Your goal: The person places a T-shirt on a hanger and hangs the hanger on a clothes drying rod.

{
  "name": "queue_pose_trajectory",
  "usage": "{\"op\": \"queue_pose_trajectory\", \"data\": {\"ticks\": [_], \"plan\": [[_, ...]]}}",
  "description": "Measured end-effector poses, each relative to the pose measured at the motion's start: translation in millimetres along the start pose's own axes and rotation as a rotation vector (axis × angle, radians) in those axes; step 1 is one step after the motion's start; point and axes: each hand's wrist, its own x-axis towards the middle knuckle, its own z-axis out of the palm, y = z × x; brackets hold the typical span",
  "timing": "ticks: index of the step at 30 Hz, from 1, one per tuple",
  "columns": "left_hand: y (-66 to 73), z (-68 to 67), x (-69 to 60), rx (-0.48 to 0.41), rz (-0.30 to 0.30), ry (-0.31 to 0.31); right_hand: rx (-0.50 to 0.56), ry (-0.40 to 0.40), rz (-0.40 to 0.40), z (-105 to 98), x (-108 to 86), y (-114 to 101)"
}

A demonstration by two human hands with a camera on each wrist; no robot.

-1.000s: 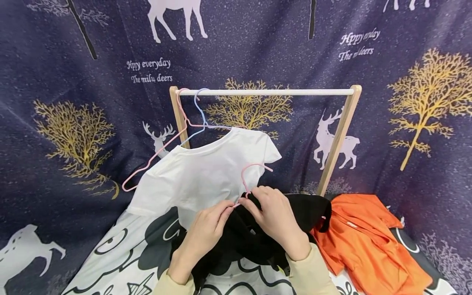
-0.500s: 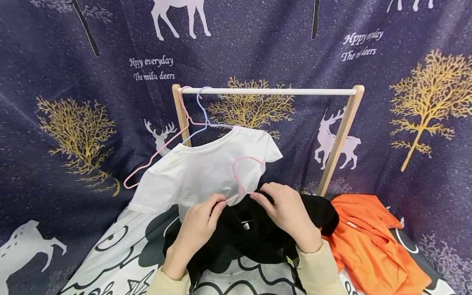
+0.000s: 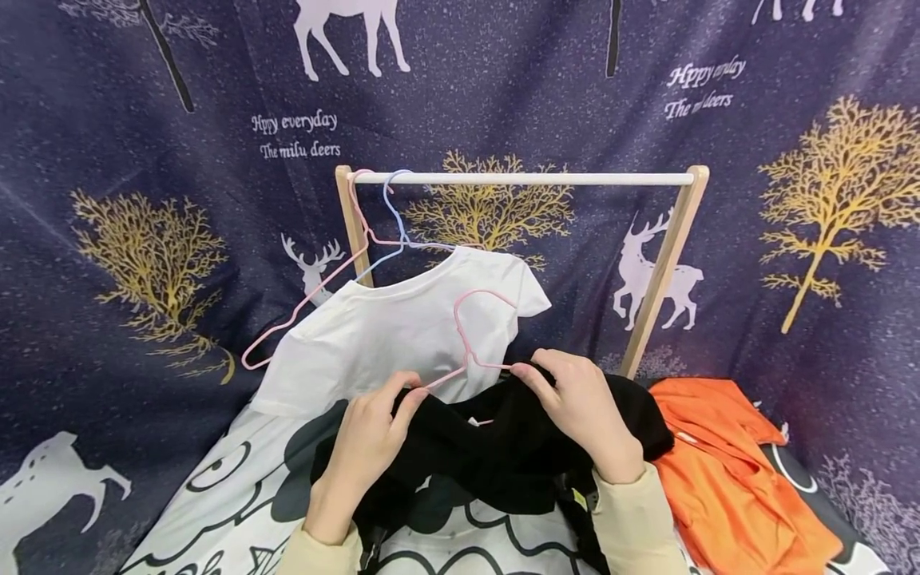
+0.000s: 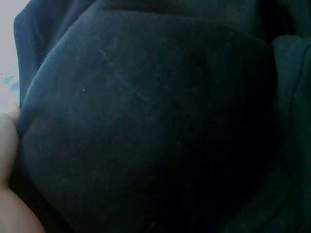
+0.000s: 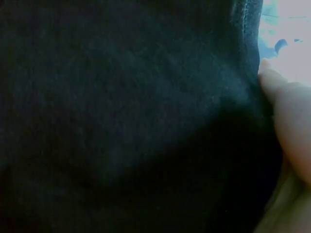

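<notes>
A pink hanger (image 3: 467,357) stands hook-up in the middle of the head view, its arms running into a black garment (image 3: 496,471). My left hand (image 3: 366,439) pinches the hanger's left arm together with the garment's neckline. On the other side my right hand (image 3: 585,407) pinches the right arm and the cloth there. Dark cloth (image 4: 146,121) fills most of the left wrist view, with part of the hand at the left edge. In the right wrist view the same black cloth (image 5: 121,107) covers nearly everything, beside the thumb. The hanger's lower parts are hidden inside the garment.
Behind stands a rack with a white rail (image 3: 517,179) and wooden posts. From its left end hang a bare-looking pink hanger (image 3: 287,319) and a blue hanger (image 3: 394,209) bearing a white T-shirt (image 3: 402,335). An orange garment (image 3: 733,471) lies right on the patterned cloth (image 3: 216,495).
Both hands have moved apart along the hanger's arms, left hand leftward, right hand rightward. More of the pink hanger's neck shows, its hook has risen slightly, and the black garment is spread wider.
</notes>
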Motion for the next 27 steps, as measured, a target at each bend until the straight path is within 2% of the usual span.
{"op": "queue_pose_trajectory", "data": {"ticks": [8, 12, 17, 27], "plan": [[-2.1, -7.9, -1.0, 0.092, -0.031, 0.03, -0.068, 0.014, 0.042, -7.2, -1.8, 7.6], [-2.2, -13.1, 0.2, 0.117, -0.026, 0.038, -0.095, 0.057, 0.055, -12.8, -3.1, 15.2], [-0.9, -16.1, 0.4, 0.134, -0.039, 0.01, -0.119, 0.084, 0.047, -18.0, -5.3, 22.1], [2.5, -24.3, -0.2, 0.14, -0.163, -0.07, -0.12, 0.133, 0.026, -18.4, -6.8, 29.3]]}}
